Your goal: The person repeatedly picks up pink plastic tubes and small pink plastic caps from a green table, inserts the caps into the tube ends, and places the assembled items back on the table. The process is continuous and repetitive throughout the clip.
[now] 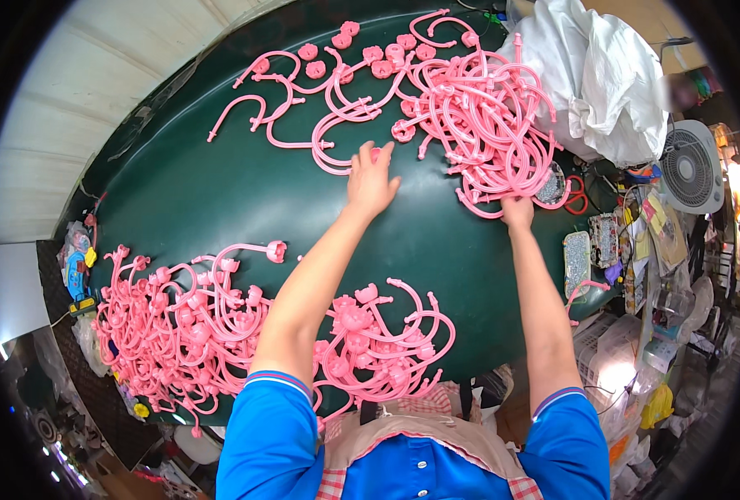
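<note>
My left hand (371, 182) is over the green table, its fingers curled round a small pink flower-shaped cup (376, 155) and its thumb held apart. Just beyond it lie curved pink tubes (318, 143). At the near edge of a large heap of curved pink tubes (478, 108), my right hand (517, 212) has its fingers closed on a pink tube (488, 214); the fingertips are partly hidden under the heap. Loose pink cups (308, 52) are scattered at the far side. Tubes with cups fitted on their ends (190, 325) form a wide pile at the near left.
More tubes with cups (361, 333) lie between my forearms, near the table's front edge. At the far right are a white sack (591, 75) and a grey fan (692, 167). Red-handled scissors (577, 196) lie beside the heap. Bins and bags crowd the right side.
</note>
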A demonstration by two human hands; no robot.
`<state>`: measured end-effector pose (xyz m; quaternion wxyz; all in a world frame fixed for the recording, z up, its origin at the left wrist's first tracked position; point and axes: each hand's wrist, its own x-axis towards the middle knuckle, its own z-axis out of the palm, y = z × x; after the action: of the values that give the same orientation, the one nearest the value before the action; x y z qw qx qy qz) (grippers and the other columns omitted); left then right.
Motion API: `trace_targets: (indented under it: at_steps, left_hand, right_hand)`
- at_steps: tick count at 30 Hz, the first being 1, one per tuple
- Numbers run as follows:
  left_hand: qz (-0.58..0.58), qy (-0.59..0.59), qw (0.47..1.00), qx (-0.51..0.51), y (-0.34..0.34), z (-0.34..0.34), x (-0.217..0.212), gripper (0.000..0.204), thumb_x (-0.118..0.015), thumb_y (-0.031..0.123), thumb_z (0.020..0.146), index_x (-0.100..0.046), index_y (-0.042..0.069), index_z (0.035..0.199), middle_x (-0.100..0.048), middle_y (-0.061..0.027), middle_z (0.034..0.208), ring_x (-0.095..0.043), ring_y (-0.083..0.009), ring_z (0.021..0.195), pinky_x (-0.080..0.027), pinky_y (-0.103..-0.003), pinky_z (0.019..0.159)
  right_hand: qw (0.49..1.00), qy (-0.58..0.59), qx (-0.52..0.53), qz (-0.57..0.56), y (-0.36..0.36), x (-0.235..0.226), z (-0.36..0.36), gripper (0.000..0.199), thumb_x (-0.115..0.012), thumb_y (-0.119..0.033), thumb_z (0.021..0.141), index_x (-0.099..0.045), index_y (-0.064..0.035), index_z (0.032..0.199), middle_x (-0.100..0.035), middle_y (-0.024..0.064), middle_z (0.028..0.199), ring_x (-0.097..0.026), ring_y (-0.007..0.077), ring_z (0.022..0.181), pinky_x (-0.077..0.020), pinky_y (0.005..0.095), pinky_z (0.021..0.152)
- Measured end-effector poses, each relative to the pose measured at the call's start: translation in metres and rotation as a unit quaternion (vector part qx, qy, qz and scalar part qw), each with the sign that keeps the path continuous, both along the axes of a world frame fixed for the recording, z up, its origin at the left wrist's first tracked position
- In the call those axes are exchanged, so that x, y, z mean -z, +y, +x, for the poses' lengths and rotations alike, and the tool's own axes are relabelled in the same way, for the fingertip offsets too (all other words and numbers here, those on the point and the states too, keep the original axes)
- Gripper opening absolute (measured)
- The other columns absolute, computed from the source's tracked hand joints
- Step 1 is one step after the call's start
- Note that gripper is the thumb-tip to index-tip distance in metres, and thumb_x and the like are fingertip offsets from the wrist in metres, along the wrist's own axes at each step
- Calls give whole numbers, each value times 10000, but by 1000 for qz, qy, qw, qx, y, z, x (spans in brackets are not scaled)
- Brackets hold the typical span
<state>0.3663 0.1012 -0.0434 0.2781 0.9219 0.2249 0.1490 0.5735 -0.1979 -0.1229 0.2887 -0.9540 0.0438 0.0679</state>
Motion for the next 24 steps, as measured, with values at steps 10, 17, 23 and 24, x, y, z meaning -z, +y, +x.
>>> trace_targets:
  at_steps: [10, 17, 23, 24]
  left_hand:
    - [-528, -22, 846, -65, -45, -42, 63, 277, -566, 317, 954, -550, 101, 1128, -651, -144, 929, -593, -245, 715, -506, -385, 622]
    - [-846, -106, 511, -115, -67, -86, 4, 415, -399, 475, 1104, -600, 112, 1096, -661, -127, 894, -559, -173, 658, -401, -284, 515]
    - [-774, -195, 600, -59, -75, -99, -33, 346, -479, 391, 1077, -602, 68, 1077, -662, -128, 868, -504, -149, 529, -392, -254, 464]
    - [-742, -198, 640, -27, -74, -100, -40, 337, -486, 380, 1074, -602, 64, 1076, -662, -129, 865, -493, -144, 511, -386, -250, 459]
  right_hand:
    - [946, 44, -221, 232, 44, -195, -57, 342, -592, -205, 1002, -654, -1, 1269, -630, 32, 759, -542, 94, 598, -433, 282, 551]
    - [866, 205, -251, 380, 24, -258, -201, 317, -638, -202, 1048, -690, 3, 1283, -567, -69, 760, -453, -7, 561, -381, 182, 491]
    - [900, 97, -314, 286, 33, -236, -254, 264, -616, -154, 1042, -708, 26, 1211, -601, -52, 717, -490, 16, 623, -415, 230, 544]
    - [899, -3, -342, 274, 33, -231, -261, 252, -621, -122, 1034, -705, 32, 1214, -641, -19, 733, -523, 35, 637, -438, 231, 576]
